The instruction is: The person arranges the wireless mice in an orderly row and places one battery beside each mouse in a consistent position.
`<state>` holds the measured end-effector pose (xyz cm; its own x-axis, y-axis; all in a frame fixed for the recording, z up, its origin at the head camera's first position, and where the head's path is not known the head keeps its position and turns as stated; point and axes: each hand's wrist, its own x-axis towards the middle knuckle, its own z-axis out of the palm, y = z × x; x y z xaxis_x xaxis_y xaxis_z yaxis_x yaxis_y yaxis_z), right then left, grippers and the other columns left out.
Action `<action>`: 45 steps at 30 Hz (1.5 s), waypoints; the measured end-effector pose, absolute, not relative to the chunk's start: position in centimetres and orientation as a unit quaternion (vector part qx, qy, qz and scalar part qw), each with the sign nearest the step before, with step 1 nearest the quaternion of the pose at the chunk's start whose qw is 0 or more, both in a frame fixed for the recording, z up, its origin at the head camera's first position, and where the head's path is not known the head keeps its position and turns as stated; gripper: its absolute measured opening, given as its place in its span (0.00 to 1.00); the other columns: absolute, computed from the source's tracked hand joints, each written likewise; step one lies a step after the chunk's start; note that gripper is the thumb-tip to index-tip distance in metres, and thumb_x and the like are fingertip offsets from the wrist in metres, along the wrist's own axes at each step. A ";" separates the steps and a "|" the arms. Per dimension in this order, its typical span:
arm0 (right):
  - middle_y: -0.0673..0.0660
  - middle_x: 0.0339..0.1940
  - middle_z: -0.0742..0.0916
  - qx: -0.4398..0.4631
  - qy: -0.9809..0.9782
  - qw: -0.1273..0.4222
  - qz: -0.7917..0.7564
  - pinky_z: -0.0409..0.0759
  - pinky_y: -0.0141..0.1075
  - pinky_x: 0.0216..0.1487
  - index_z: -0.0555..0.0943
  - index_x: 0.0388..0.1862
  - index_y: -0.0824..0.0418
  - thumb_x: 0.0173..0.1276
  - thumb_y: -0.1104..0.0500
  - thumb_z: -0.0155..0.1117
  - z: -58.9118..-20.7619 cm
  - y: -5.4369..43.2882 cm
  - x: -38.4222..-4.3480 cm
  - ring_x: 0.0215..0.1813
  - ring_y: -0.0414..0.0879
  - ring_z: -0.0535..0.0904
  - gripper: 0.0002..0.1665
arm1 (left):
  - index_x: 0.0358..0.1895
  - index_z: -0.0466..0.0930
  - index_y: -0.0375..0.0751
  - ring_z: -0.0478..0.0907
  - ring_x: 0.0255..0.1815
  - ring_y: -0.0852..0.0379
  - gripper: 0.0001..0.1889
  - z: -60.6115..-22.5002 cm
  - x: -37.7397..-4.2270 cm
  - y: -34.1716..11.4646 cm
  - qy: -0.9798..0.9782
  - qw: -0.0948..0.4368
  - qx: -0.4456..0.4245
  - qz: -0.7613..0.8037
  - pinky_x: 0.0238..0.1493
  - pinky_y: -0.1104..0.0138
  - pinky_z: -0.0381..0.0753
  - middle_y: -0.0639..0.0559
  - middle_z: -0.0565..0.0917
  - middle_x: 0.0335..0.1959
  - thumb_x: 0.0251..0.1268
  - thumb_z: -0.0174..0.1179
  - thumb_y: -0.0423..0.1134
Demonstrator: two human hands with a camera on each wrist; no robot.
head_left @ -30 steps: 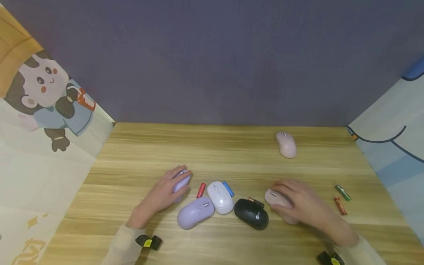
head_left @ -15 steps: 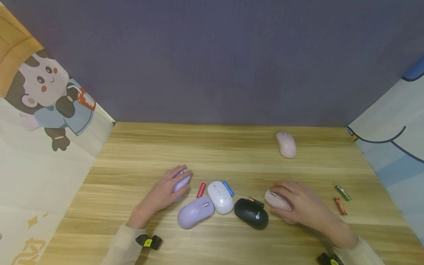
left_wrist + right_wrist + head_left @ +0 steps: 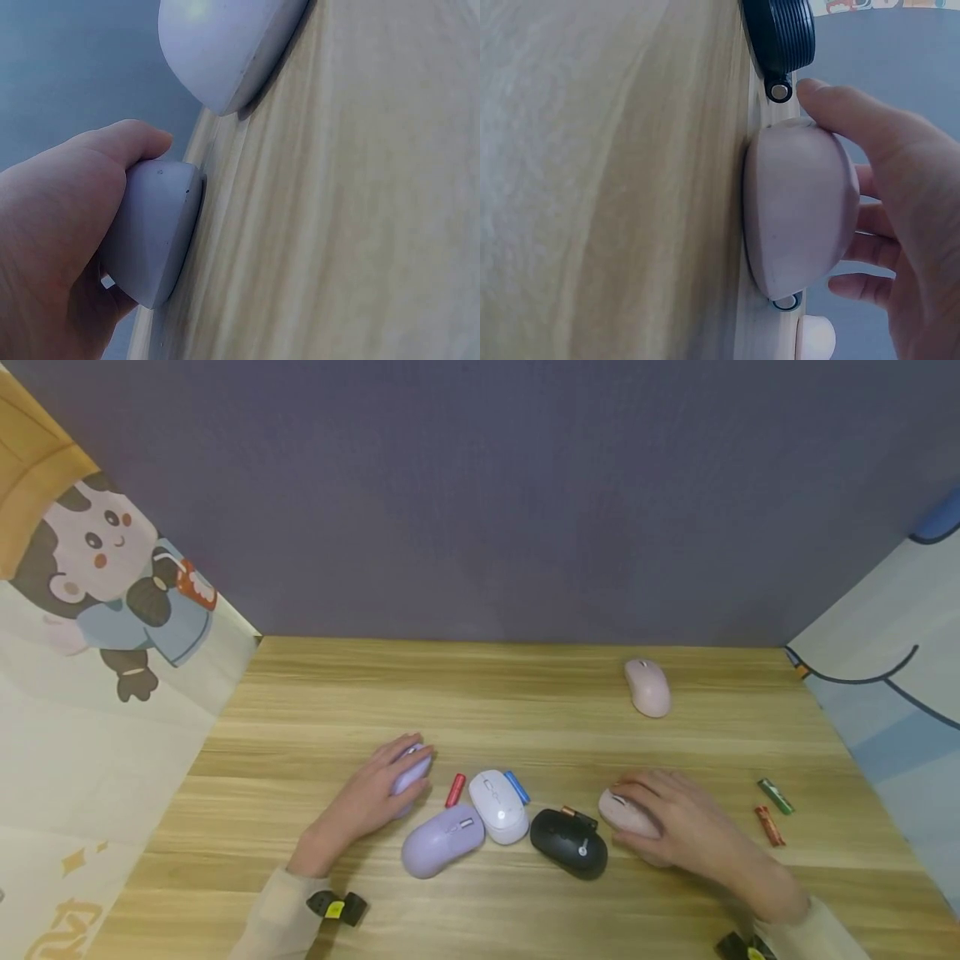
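On the left of the wooden table my left hand (image 3: pixel 363 797) grips a small purple mouse (image 3: pixel 410 770), thumb on its near side and fingers over the far side. In the left wrist view that purple mouse (image 3: pixel 150 225) sits down on the wood. My right hand (image 3: pixel 678 827) is around a pale pink mouse (image 3: pixel 626 814), its thumb along one side and fingers bent over the other. Seen from the right wrist, the pink mouse (image 3: pixel 802 210) rests on the tabletop. Between the hands lie a larger purple mouse (image 3: pixel 442 843), a white mouse (image 3: pixel 498 806) and a black mouse (image 3: pixel 567 845).
A red battery (image 3: pixel 455 791), a blue battery (image 3: pixel 517 787) and a dark battery (image 3: pixel 579 817) lie beside the middle mice. Farther right are a green battery (image 3: pixel 776 796) and an orange-red battery (image 3: pixel 770 826). Another pink mouse (image 3: pixel 648 688) sits near the back partition (image 3: pixel 510 527).
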<state>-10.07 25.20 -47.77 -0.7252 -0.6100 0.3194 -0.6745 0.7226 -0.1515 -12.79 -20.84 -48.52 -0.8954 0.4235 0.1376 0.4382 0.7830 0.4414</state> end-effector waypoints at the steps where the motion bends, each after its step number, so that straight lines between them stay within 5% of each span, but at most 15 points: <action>1: 0.54 0.55 0.87 0.349 -0.920 0.124 0.130 0.81 0.57 0.59 0.86 0.56 0.56 0.53 0.39 0.81 -47.8 25.2 -10.1 0.56 0.55 0.83 0.36 | 0.73 0.75 0.48 0.64 0.78 0.38 0.29 -48.5 -12.8 -20.8 -0.944 0.015 -0.228 -0.238 0.73 0.38 0.67 0.42 0.68 0.78 0.72 0.63 0.50; 34: 0.58 0.50 0.87 0.366 -0.896 0.157 0.196 0.89 0.49 0.44 0.86 0.52 0.57 0.49 0.55 0.82 -47.4 24.4 -10.4 0.51 0.53 0.82 0.28 | 0.73 0.74 0.47 0.63 0.79 0.39 0.29 -48.4 -12.8 -20.9 -0.943 0.016 -0.229 -0.242 0.73 0.38 0.67 0.41 0.67 0.78 0.73 0.63 0.50; 45: 0.53 0.50 0.86 0.358 -0.905 0.137 0.182 0.89 0.48 0.46 0.87 0.49 0.56 0.49 0.54 0.84 -47.4 24.4 -10.2 0.52 0.50 0.81 0.27 | 0.74 0.74 0.48 0.63 0.79 0.39 0.29 -48.4 -12.8 -20.9 -0.943 0.011 -0.231 -0.238 0.74 0.38 0.67 0.42 0.67 0.79 0.73 0.62 0.50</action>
<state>-10.21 24.42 -47.41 -0.7058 -0.5984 0.3791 -0.6986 0.6769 -0.2320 -12.76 -20.93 -48.38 -0.8934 0.4297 0.1311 0.4405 0.7803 0.4439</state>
